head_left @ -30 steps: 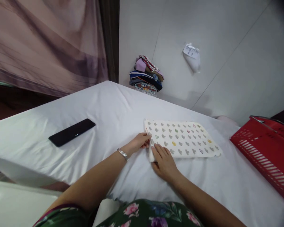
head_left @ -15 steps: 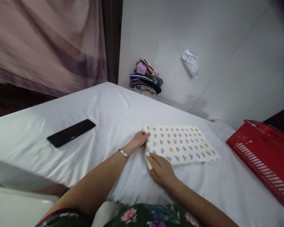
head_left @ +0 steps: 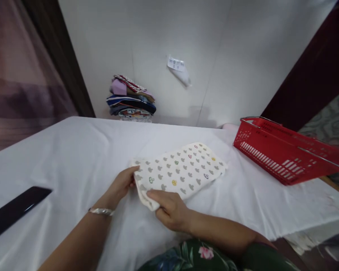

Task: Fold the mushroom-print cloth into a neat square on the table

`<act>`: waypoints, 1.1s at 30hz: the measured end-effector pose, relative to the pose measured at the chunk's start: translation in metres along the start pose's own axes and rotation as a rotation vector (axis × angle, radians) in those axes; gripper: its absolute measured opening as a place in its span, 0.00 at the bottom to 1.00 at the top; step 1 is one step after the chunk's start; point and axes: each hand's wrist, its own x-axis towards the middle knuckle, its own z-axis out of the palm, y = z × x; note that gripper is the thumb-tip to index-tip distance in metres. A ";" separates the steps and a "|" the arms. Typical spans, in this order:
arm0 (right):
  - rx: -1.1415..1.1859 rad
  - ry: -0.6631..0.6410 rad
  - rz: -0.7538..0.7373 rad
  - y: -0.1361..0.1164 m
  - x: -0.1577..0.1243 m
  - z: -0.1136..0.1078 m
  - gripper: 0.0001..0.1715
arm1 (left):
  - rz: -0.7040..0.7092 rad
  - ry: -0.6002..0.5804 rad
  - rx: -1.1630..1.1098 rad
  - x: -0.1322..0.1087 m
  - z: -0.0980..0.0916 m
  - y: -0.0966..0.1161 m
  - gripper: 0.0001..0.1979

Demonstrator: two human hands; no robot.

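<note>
A folded white cloth (head_left: 183, 169) printed with small grey, yellow, green and red mushroom-like shapes lies on the white-covered table (head_left: 101, 143). My left hand (head_left: 124, 182), with a silver bracelet at the wrist, pinches the cloth's left edge near its far corner. At the near left corner my right hand (head_left: 171, 209) grips the same edge, thumb on top and curled fingers below. That left end is lifted slightly, while the far right part rests on the table. The fingertips under the cloth are partly hidden.
A red plastic basket (head_left: 274, 150) with metal handles stands at the right. The black phone (head_left: 17, 210) lies at the left. Beyond the far edge is a stack of folded clothes (head_left: 131, 99). A labelled plastic bag (head_left: 179, 69) is behind the table too.
The view has swung right, so the basket shows more fully and the phone is partly cut off. Both hands keep hold of the cloth, which now lies more slanted in view.
</note>
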 end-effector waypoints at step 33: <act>0.693 0.453 1.318 0.176 -0.076 -0.228 0.24 | 0.677 0.128 0.967 0.113 0.185 -0.022 0.21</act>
